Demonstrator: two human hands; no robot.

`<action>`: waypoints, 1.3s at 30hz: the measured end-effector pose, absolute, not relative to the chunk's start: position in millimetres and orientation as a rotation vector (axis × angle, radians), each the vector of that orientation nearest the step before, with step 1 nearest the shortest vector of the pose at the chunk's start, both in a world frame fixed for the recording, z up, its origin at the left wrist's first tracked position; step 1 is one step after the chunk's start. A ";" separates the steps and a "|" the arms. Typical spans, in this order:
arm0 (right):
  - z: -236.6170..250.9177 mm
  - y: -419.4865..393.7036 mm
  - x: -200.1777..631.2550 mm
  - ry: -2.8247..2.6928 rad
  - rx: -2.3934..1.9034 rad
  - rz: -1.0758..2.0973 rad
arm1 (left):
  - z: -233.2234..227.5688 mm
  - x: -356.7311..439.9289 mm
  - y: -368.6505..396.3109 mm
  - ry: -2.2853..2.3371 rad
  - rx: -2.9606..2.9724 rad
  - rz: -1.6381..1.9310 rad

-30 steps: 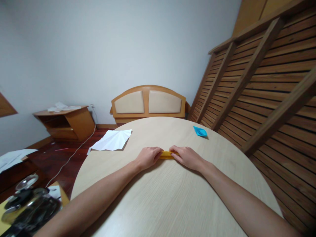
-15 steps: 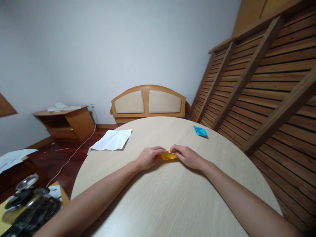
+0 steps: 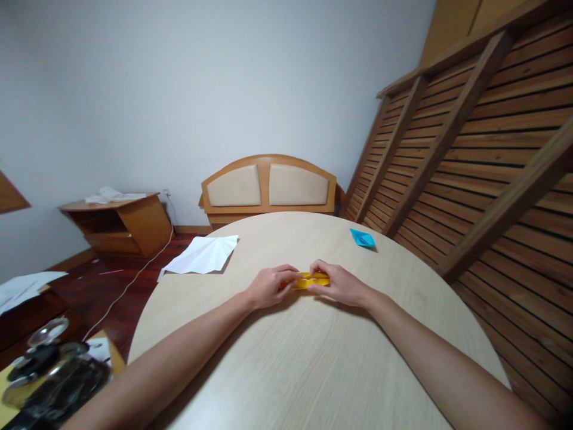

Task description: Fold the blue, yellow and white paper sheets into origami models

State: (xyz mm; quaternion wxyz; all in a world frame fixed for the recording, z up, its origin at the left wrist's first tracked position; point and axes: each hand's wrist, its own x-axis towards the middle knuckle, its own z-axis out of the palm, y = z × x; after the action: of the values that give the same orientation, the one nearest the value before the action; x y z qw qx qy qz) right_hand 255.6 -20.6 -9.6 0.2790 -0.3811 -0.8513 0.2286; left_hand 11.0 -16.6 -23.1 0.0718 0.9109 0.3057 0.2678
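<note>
A narrow folded piece of yellow paper lies crosswise near the middle of the round table. My left hand is closed on its left end, the fingers laid over the top. At the right end, my right hand grips it between the thumb on the near side and the fingers on the far side. A slit shows along the paper's length between its two long edges. Both ends of the paper are partly hidden by my fingers. Beyond my right hand sits a small blue folded paper.
Creased white paper lies at the table's left edge. A wooden headboard stands behind the table, and a slatted wooden panel leans on the right. To the left are a cabinet and a cable on the floor.
My right hand has opened its pinch from the paper's top edge to a hold around its right end, thumb now on the near side. More of the yellow paper and its slit shows.
</note>
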 end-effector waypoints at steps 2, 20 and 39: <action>-9.1 -20.5 255.9 -2.272 -1.028 0.627 | -21.5 10.9 -18.2 0.913 2.736 0.811; -18.2 -13.3 253.6 -2.259 -1.046 0.589 | -21.0 15.3 -19.4 1.066 2.631 0.656; -16.5 -12.2 258.4 -2.392 -1.300 0.109 | -19.7 13.8 -18.8 0.814 2.975 0.505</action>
State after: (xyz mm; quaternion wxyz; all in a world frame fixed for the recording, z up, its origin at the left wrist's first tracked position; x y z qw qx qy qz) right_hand 258.4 -12.2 -16.5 0.2068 -0.4668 -0.8589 0.0392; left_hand 13.8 -18.8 -19.7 0.0080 0.9518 0.2605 0.1615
